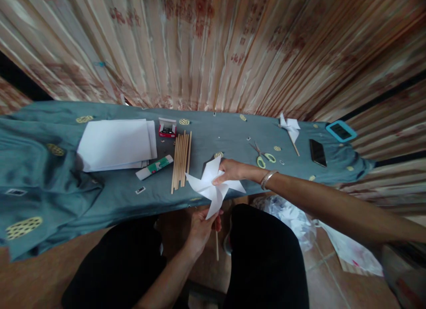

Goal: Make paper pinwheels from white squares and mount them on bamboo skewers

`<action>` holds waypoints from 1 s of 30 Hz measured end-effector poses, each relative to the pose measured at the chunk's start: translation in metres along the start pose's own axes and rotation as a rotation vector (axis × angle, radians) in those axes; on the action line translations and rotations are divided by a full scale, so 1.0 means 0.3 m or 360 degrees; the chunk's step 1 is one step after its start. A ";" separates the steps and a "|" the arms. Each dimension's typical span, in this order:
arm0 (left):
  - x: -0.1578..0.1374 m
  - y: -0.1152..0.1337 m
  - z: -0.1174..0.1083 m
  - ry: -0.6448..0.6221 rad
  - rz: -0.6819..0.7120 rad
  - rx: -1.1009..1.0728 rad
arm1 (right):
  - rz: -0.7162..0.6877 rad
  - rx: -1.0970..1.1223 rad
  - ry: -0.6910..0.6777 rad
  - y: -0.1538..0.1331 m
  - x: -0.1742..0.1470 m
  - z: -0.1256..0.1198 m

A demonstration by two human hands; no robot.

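A white paper pinwheel (208, 187) on a thin wooden stick (217, 247) is held up at the front edge of the table. Below its blades, my left hand (201, 227) is closed around the stick, partly hidden by the lowest blade. My right hand (229, 170), with a bracelet at the wrist, pinches the pinwheel near its centre, the thumb on the front of the paper. To the left of the pinwheel lies a bundle of several wooden sticks (181, 160). A pair of scissors (260, 157) with green-yellow handles rests beyond my right wrist.
White paper sheets (115, 142) lie at the left, near a small red box (167, 129) of dark pieces and a green-white box (155, 167). Rightward are another pinwheel (291, 128), a phone (317, 152) and a blue-framed device (341, 131). Plastic bags (289, 218) sit on the floor.
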State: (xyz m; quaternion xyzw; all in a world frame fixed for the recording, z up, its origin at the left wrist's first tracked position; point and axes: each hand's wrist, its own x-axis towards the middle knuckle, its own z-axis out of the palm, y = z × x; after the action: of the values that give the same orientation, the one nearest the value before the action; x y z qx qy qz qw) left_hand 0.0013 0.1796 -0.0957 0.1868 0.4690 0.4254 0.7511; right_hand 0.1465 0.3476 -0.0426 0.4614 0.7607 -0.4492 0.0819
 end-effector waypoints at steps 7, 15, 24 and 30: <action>0.005 -0.001 0.000 -0.0028 0.0035 0.0027 | -0.0021 0.0044 -0.0018 -0.001 -0.007 0.002; 0.010 0.000 -0.009 -0.0046 0.0048 0.0073 | 0.0063 -0.0034 -0.0116 -0.016 0.022 -0.024; 0.009 0.011 -0.016 -0.0078 0.0016 0.0076 | 0.0135 -0.0150 -0.0158 -0.025 0.036 -0.041; 0.005 0.019 -0.021 -0.0096 0.0019 0.0107 | 0.0080 -0.0092 -0.0217 -0.028 0.044 -0.048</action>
State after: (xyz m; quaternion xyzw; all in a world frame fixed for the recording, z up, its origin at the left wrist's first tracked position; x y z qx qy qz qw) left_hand -0.0065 0.1833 -0.0959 0.2275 0.4591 0.4080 0.7557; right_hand 0.1370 0.3654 -0.0362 0.4460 0.7542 -0.4552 0.1582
